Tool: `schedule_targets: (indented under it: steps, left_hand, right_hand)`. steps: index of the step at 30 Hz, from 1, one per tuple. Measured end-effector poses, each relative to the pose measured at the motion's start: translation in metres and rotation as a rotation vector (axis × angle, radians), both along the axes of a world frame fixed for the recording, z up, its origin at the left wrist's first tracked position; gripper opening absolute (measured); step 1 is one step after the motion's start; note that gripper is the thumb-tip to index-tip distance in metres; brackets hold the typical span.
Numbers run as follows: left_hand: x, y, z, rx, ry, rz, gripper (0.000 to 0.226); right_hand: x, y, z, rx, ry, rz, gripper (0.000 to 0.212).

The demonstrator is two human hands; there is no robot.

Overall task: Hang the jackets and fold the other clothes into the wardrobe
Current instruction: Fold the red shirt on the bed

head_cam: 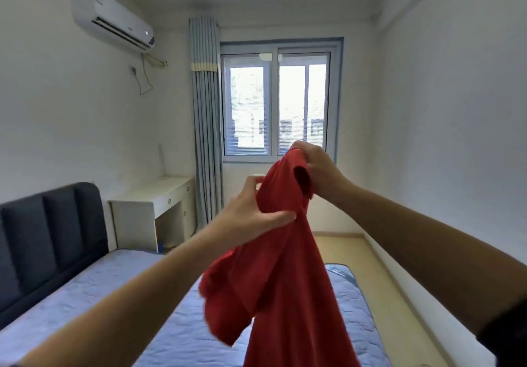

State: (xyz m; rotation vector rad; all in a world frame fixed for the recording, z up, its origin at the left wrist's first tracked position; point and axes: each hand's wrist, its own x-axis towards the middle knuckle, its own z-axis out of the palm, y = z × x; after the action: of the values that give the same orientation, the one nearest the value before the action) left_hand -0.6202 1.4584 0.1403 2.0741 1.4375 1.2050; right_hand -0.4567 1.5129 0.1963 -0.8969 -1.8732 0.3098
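While held up in mid-air over the bed (85,295), one red garment (285,281) hangs with its long axis vertical, its lower end cut off by the bottom of the frame. Two grips: the right grip (313,167) pinches the top end, and the left grip (251,210) clutches a bunched fold just below. One bed lies beneath. A bare floor (382,287) strip runs along its right side to the wall.

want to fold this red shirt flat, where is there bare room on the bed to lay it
The mattress lies bare from the headboard across to the hanging red shirt; that is the widest patch. A narrower bare strip shows right of the shirt, beside the floor. The desk looks bare too. It is crowded only mid-view, where the left hand and right hand grip the shirt.
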Motion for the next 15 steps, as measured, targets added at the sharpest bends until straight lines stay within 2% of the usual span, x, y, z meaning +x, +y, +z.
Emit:
schedule_targets:
  steps: [2, 4, 7, 8, 9, 11, 15]
  left_hand:
    - [0.002, 0.007, -0.016, 0.003, 0.122, 0.123, 0.061]
    - [0.003, 0.01, -0.024, -0.001, 0.117, 0.182, 0.058]
    - [0.015, 0.006, -0.027, 0.03, -0.115, 0.091, 0.094]
    - [0.023, 0.001, -0.027, 0.05, -0.139, 0.044, 0.098]
    - [0.03, -0.001, -0.026, 0.081, -0.136, 0.014, 0.093]
    - [0.04, 0.003, -0.025, 0.12, -0.16, 0.008, 0.068]
    - [0.048, 0.012, -0.016, 0.009, -0.516, -0.186, 0.033]
  right_hand:
    - [-0.004, -0.004, 0.002, 0.023, 0.029, -0.029, 0.009]
    - [-0.002, -0.004, 0.005, 0.024, 0.098, -0.048, 0.009]
    - [0.006, -0.004, 0.011, 0.044, 0.175, -0.083, 0.013]
    - [0.007, -0.006, 0.012, 0.049, 0.178, -0.09, 0.014]
    - [0.009, -0.009, 0.014, 0.053, 0.176, -0.097, 0.014]
    - [0.011, -0.013, 0.015, 0.057, 0.177, -0.095, 0.013]
    - [0.023, -0.022, 0.017, -0.022, 0.202, -0.043, 0.015]
